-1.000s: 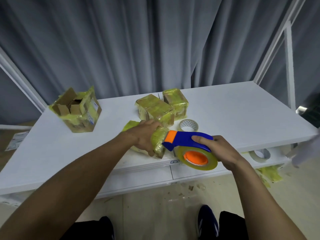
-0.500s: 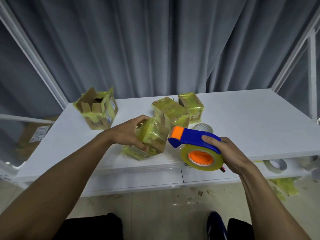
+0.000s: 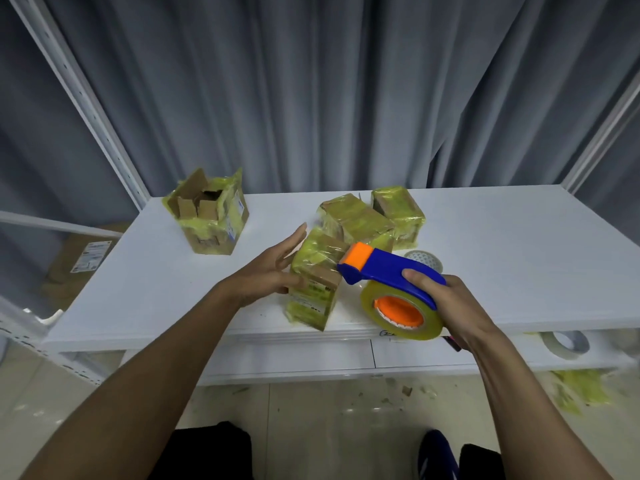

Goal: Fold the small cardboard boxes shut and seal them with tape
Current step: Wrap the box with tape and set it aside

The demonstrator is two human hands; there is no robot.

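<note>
A small cardboard box (image 3: 313, 282) wrapped in yellowish tape stands upright near the front edge of the white table (image 3: 519, 258). My left hand (image 3: 268, 271) rests flat against its left side, fingers spread. My right hand (image 3: 446, 303) grips the blue and orange tape dispenser (image 3: 388, 271), whose orange nose touches the box's upper right edge. Its tape roll (image 3: 401, 313) hangs over the table front. Two taped boxes (image 3: 356, 220) (image 3: 398, 209) sit just behind. An open-topped box (image 3: 209, 211) stands at the back left.
A spare tape roll (image 3: 424, 259) lies on the table behind the dispenser. Another roll (image 3: 564, 342) sits on the lower shelf at right, with yellow tape scraps (image 3: 581, 389) below. Grey curtains hang behind; white frame posts rise at both sides.
My left hand has set the box upright on the table and opened flat against its side. The dispenser's nose has come against the box. The camera moved closer.
</note>
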